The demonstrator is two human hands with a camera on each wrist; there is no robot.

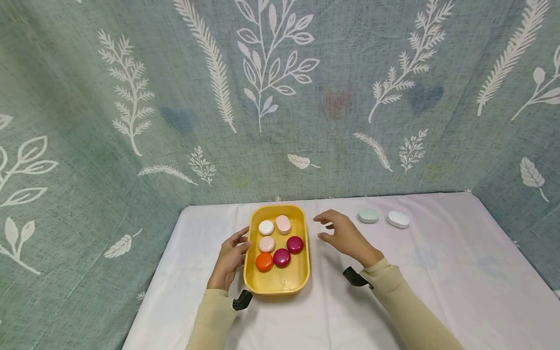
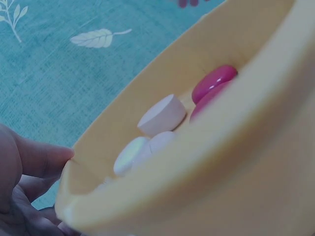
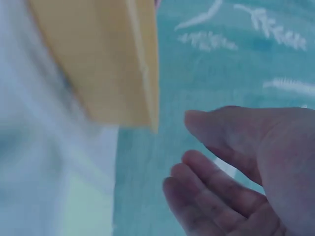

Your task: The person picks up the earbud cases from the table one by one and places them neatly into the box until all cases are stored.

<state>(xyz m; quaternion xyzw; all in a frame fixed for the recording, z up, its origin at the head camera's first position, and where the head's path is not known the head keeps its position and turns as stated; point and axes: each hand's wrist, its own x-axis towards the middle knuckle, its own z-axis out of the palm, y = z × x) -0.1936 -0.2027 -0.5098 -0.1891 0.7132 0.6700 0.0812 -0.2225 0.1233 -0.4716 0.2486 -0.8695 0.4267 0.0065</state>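
Note:
A yellow tray (image 1: 280,288) stands on the white cloth, holding several rounded tablet-shaped pieces. Inside are a white piece (image 1: 266,227), an oval pale pink piece (image 1: 283,224), a round pale pink piece (image 1: 266,244), an orange piece (image 1: 264,262) and two magenta pieces (image 1: 282,257). At the tray's left side, my left hand (image 1: 229,258) holds the edge; in the left wrist view its thumb touches the rim while the other fingers pass partly behind the wall. To the right of the tray, my right hand (image 1: 345,236) hovers apart from it, fingers loosely bent around nothing.
Beyond the right hand lie a pale green oval piece (image 1: 368,215) and a white oval piece (image 1: 398,219). A green leaf-patterned curtain (image 1: 271,160) hangs along the back and sides of the cloth-covered table (image 1: 437,272). Each wrist carries a black camera mount (image 1: 355,276).

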